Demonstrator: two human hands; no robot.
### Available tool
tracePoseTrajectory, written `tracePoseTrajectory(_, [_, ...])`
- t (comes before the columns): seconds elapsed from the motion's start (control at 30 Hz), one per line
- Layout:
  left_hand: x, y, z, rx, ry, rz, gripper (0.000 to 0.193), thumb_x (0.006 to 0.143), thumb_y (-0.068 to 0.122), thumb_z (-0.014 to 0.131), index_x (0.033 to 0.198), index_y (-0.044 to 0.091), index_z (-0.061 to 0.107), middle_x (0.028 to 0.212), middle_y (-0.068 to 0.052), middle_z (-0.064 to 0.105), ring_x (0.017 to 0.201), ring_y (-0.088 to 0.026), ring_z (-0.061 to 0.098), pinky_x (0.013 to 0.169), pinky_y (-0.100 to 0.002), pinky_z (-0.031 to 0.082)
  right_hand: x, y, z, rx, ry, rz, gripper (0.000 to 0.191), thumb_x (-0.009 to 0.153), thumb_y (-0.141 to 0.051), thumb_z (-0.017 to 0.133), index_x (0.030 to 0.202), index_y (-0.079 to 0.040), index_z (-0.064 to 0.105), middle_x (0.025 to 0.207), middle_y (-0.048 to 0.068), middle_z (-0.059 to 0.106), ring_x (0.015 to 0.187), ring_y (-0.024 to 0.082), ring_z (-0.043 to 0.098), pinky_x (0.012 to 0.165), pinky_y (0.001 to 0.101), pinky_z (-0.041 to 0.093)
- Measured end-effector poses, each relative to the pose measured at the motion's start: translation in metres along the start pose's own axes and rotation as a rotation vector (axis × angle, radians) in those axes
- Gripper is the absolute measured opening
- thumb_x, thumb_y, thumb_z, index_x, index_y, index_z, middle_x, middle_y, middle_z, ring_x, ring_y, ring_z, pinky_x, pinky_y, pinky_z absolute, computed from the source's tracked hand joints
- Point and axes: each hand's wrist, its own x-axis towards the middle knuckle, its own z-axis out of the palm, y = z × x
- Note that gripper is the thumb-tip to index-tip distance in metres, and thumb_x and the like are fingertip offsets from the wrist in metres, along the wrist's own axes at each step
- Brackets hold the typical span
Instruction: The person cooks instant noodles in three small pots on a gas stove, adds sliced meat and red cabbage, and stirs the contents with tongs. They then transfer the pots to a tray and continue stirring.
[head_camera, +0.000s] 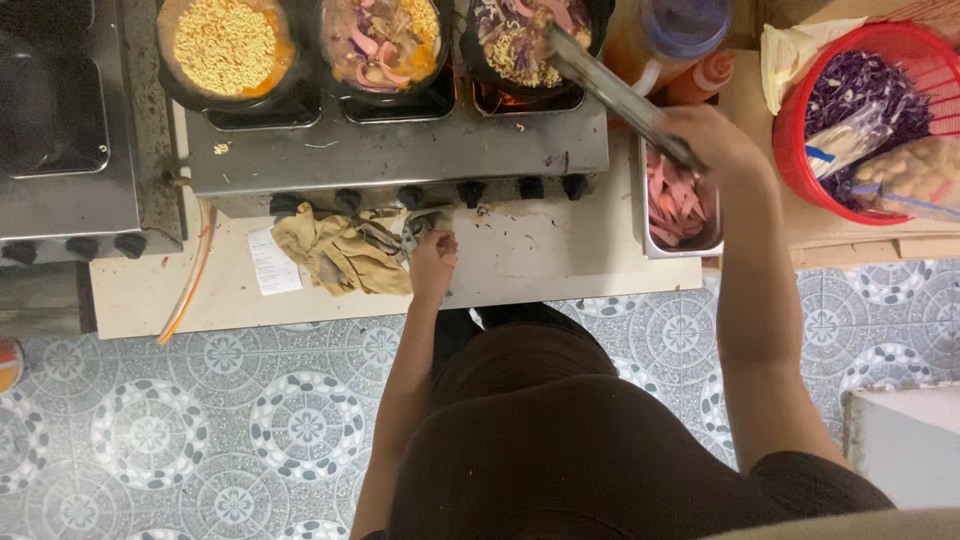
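Head view: right hand (700, 135) closed around metal tongs (610, 90), whose tips reach into the rightmost pan (530, 40) of noodles on the stove (400, 150), just above a steel tray (680, 215) of pink strips at the counter's right edge. Left hand (432, 262) fingers curled on a small metal tool (420, 225) beside a tan rag (345, 250), near the counter's (540, 260) front edge; bare counter lies between the hands.

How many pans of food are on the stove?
3, in a row: the left pan with plain noodles, the middle pan, and the right pan, where the tongs reach in.
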Motion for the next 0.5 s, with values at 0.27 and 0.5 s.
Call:
tracePoseTrajectory(0.27, [0.002,-0.001,0.016,0.066,-0.049,0.068,0.022,0.093,0.025,0.066,0.107,0.010,0.073,0.094,-0.009,0.077,0.084,-0.027,0.074,0.077,-0.037,0.056,-0.061,-0.049,0.047,-0.485,0.253,-0.058,0.032,0.100,-0.018,0.058,0.126,-0.005,0.070,0.071,0.005,0.064,0.053,0.014,0.062,0.049,0.0311,0.050])
tracePoseTrajectory(0.5, [0.004,0.009,0.018,0.039,-0.006,0.029,0.021,0.093,0.023,0.066,0.105,0.009,0.074,0.093,-0.009,0.077,0.085,-0.027,0.073,0.076,-0.038,0.056,-0.015,-0.060,0.095,-1.118,0.384,-0.565,0.041,0.098,-0.028,0.065,0.136,-0.012,0.070,0.083,0.025,0.070,0.076,0.043,0.067,0.070,0.0538,0.052])
